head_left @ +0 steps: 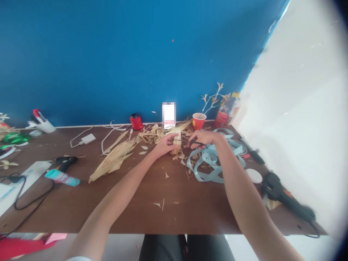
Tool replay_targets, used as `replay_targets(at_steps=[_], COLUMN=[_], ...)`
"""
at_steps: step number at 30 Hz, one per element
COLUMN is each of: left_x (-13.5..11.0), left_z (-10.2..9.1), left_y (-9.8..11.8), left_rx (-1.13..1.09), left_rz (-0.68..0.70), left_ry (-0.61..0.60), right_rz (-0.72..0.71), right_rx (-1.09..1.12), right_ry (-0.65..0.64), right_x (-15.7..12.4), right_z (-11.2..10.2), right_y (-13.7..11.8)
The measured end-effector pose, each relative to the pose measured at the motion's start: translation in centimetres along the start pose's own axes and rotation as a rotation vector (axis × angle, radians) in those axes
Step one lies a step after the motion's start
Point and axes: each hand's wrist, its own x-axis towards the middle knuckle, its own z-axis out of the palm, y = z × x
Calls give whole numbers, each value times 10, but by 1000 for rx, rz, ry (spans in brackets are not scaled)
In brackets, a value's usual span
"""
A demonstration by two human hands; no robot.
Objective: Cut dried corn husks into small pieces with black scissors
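Observation:
My left hand pinches a pale strip of dried husk between thumb and fingers, above the middle of the table. Just right of it, my right hand is closed on dark-handled scissors, whose thin blades point left at the strip. Whether the blades touch the husk is hard to make out. Loose husk scraps are heaped behind my left hand. A bundle of long dried husks lies to the left. Light blue ribbon is tangled under and beside my right forearm.
Behind my hands stand a red paper cup with a flower stem, a bottle and a red can. At right lies a glue gun; at left, another glue gun, a blue roll and a charger.

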Motion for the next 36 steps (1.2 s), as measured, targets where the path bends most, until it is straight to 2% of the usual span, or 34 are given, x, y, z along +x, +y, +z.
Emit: replay_targets(at_steps=[11, 16, 27, 36], left_x=[-1, 1, 1, 0], left_z=[0, 0, -2, -3], left_y=[3, -1, -2, 1], left_rx=[63, 110, 40, -5], left_rz=[-34, 3, -20, -49], left_ry=[-33, 14, -10, -26], right_rz=[2, -10, 19, -14], right_rx=[23, 8, 28, 17], right_ry=[-8, -9, -47, -43], right_x=[0, 0, -4, -1], right_z=[-1, 0, 0, 2], right_y=[0, 0, -5, -5])
